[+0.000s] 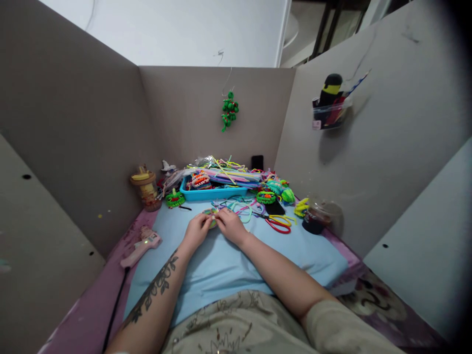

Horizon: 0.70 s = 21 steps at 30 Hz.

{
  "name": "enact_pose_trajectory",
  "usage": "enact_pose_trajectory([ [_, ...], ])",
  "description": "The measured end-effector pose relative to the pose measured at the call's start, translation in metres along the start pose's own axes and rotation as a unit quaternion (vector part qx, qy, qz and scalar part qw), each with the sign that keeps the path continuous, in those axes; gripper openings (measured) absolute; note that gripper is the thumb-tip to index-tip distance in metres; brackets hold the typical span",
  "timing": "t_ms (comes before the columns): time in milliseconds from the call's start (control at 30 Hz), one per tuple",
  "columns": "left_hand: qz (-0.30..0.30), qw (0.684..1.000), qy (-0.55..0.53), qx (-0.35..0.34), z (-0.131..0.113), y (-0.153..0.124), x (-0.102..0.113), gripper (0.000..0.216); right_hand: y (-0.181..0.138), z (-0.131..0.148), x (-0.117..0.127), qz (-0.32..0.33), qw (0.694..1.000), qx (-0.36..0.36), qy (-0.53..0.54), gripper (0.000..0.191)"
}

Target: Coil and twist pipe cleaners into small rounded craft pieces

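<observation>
Over the light blue cloth (221, 265), my left hand (197, 229) and my right hand (232, 227) meet. Between their fingertips is a small yellow-green craft piece (212, 222), mostly covered by the fingers; its exact kind cannot be made out. Both hands are closed in a pinch on it. Just beyond my right hand lie loose pastel pipe cleaners (245, 209). Scissors with red handles (279, 225) rest to the right of that hand. On the left, a pink glue gun (142, 246) with a black cord lies apart from my left hand.
A blue tray (216, 194) heaped with colourful pipe cleaners stands at the back. Fuzzy green pieces (266, 197) sit beside it. Cups flank the cloth: a lidded one (144, 189) left, a dark drink (315, 219) right. Grey panels (217, 142) enclose three sides.
</observation>
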<state>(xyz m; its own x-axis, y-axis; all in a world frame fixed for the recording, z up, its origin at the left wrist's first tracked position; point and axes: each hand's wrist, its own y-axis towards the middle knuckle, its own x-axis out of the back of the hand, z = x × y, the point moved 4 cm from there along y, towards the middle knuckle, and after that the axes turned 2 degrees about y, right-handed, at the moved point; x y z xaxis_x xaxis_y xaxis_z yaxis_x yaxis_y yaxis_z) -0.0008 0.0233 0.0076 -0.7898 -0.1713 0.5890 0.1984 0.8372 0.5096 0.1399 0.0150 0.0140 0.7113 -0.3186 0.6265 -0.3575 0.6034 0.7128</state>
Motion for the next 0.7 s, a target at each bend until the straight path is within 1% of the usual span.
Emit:
enact_pose_trajectory([
  [133,0.000,1.000,-0.004,0.007,-0.001,0.000,0.000,0.022,0.002,0.005,0.001,0.009,0.998,0.035,-0.044,0.016],
  [200,0.002,1.000,-0.012,0.014,0.000,0.000,-0.001,0.022,0.002,0.006,0.001,0.009,0.998,0.039,-0.051,0.017],
  [333,0.027,0.998,-0.044,0.027,0.000,-0.001,-0.004,0.018,0.001,0.003,0.001,-0.001,1.000,0.010,-0.017,0.016],
  [400,0.032,0.998,-0.040,0.034,0.000,-0.002,-0.004,0.016,0.000,0.001,0.000,-0.003,1.000,-0.006,0.011,0.014],
  [467,0.015,0.998,-0.031,0.054,0.002,-0.001,-0.001,0.015,0.000,-0.002,-0.001,-0.002,0.999,-0.019,0.037,0.017],
  [533,-0.018,0.996,-0.041,0.079,0.005,0.000,0.005,0.013,-0.001,-0.005,-0.001,-0.008,0.998,-0.033,0.060,0.022],
  [633,-0.061,0.986,-0.107,0.113,0.011,0.002,0.011,0.014,-0.001,-0.011,0.002,-0.036,0.994,-0.048,0.092,0.019],
  [700,-0.076,0.975,-0.162,0.135,0.014,0.002,0.012,0.020,-0.001,-0.015,0.005,-0.061,0.990,-0.056,0.111,0.016],
])
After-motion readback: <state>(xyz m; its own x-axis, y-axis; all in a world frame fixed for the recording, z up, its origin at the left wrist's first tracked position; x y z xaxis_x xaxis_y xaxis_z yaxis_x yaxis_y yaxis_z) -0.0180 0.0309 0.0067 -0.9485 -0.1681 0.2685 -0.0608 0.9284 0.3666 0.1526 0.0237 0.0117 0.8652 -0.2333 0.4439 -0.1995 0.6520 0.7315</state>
